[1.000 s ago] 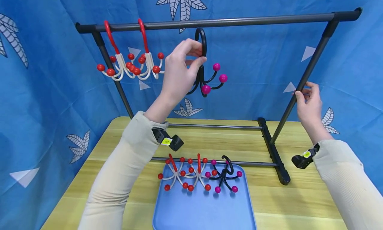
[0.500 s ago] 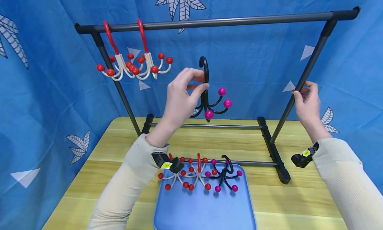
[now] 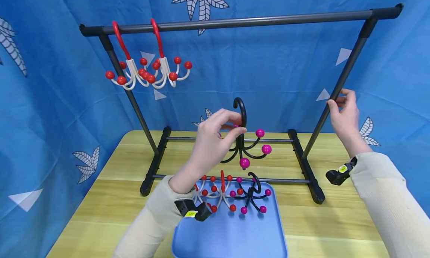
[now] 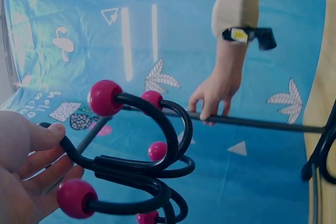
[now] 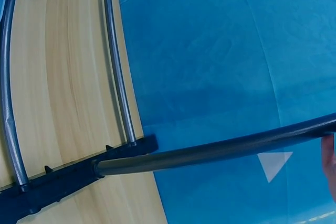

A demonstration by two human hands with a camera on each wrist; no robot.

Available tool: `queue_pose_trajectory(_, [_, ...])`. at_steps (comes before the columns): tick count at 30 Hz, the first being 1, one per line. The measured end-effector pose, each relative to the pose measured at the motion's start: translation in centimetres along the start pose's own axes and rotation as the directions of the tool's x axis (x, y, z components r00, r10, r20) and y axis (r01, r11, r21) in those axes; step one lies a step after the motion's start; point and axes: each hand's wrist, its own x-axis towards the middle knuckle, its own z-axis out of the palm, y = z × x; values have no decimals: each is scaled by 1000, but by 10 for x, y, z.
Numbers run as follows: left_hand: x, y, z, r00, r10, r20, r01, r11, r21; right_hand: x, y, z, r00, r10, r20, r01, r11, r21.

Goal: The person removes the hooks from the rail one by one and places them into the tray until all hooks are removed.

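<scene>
My left hand [image 3: 213, 142] pinches the neck of a black claw-shaped hanger [image 3: 240, 143] with pink ball tips. It is upright, below the rack's top bar [image 3: 262, 21] and above the back of the tray. In the left wrist view, the thumb and fingers meet on the stem of this black hanger [image 4: 131, 167]. Over on the right, my right hand [image 3: 346, 116] grips the rack's slanted right post [image 3: 347, 68], thumb in front and fingers behind. Two white hangers with red hooks and red balls, a left one [image 3: 130, 69] and a right one [image 3: 164, 66], hang at the bar's left end.
A blue tray [image 3: 231, 235] lies on the wooden table [image 3: 349, 224]. At its back rest red-and-white hangers [image 3: 222, 187], one partly hidden by my left wrist, and another black hanger [image 3: 250, 194]. The rack's right foot [image 3: 307, 172] stands beside the tray. Blue cloth [image 3: 285, 79] encloses the back.
My left hand has come down from just under the top bar, carrying the black hanger lower and slightly right. The right hand stays on the post.
</scene>
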Motion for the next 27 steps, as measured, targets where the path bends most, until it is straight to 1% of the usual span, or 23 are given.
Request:
queue_pose_trajectory(5, [-14,1,9,999,-33,17,33,999,-36,-1,0,1,1000,-2,3,2,1000,-13])
queue_pose_trajectory(13, [-34,3,25,995,-75,69,80,993,-82,-2,0,-2,1000,10,17,-10,1000,12])
queue_pose_trajectory(17, [-42,4,32,993,-57,103,66,994,-85,-1,0,-3,1000,11,13,-11,1000,17])
queue_pose_trajectory(20, [-49,5,38,990,-50,134,59,996,-66,-1,1,-3,1000,15,7,-15,1000,15])
queue_pose_trajectory(22, [-53,5,41,986,-60,158,70,996,-58,-1,1,-2,1000,14,1,-14,1000,9])
queue_pose_trajectory(24, [-58,4,44,978,-85,192,100,992,-72,0,2,-1,1000,11,-3,-11,1000,7])
queue_pose_trajectory(27, [-64,4,48,959,-131,252,161,981,-104,0,3,0,1000,10,-6,-10,1000,10])
